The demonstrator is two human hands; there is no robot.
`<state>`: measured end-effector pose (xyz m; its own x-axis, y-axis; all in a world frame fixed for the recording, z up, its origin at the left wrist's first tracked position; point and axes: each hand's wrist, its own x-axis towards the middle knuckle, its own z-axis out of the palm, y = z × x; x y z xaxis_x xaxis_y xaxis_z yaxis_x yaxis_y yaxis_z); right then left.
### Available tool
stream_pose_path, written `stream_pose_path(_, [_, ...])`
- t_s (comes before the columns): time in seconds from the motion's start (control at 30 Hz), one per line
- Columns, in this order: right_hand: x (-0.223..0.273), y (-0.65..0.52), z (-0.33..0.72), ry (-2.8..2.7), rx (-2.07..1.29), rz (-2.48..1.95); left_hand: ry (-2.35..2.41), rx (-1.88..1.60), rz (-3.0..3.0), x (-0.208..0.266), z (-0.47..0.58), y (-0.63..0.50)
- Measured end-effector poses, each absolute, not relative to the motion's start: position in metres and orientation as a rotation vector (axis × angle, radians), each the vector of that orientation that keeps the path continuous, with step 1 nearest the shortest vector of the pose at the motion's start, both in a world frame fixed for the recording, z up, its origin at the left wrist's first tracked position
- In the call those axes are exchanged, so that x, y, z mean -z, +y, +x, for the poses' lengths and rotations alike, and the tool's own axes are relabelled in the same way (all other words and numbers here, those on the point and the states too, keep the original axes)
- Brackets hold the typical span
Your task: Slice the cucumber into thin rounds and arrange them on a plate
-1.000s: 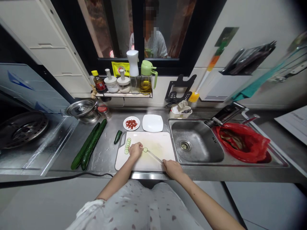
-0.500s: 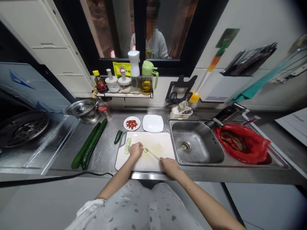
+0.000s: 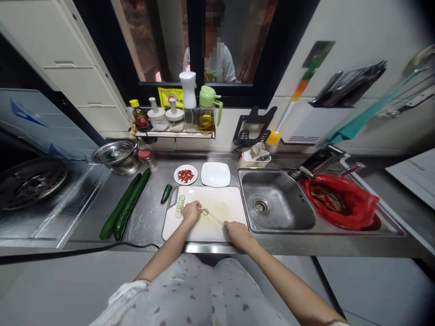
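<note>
On the white cutting board [image 3: 220, 199], my left hand [image 3: 192, 213] is closed, fingers curled over a short piece of cucumber mostly hidden beneath them. A round cucumber slice [image 3: 205, 211] shows just past its fingertips, at the knife's tip. My right hand [image 3: 237, 234] grips the handle of a knife [image 3: 215, 219], whose thin blade points left along the board towards my left hand. Beside my left wrist, several overlapping cucumber slices [image 3: 180, 206] lie in a row. A cut-off cucumber end [image 3: 166, 194] rests on the counter left of the board.
Two whole cucumbers [image 3: 127, 203] lie at the left. Behind the board stand a plate of chopped red chilli [image 3: 185, 174] and a white square plate [image 3: 215, 174]. To the right are the sink [image 3: 275, 199] and a red plastic bag [image 3: 343, 203]. A lidded pot [image 3: 117, 156] sits back left.
The whole view has shifted slightly. Both hands, the knife and the cucumber stay almost in the same places on the board.
</note>
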<state>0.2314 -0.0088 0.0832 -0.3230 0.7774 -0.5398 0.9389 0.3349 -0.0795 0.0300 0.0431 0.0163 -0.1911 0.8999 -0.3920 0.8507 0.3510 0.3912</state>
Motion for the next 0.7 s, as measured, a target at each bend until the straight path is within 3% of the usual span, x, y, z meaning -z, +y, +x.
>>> stream_pose_path(0.7, [-0.074,-0.023,0.258,2.213,0.492,1.514,2.049,-0.141,1.522,-0.015,0.030,0.041])
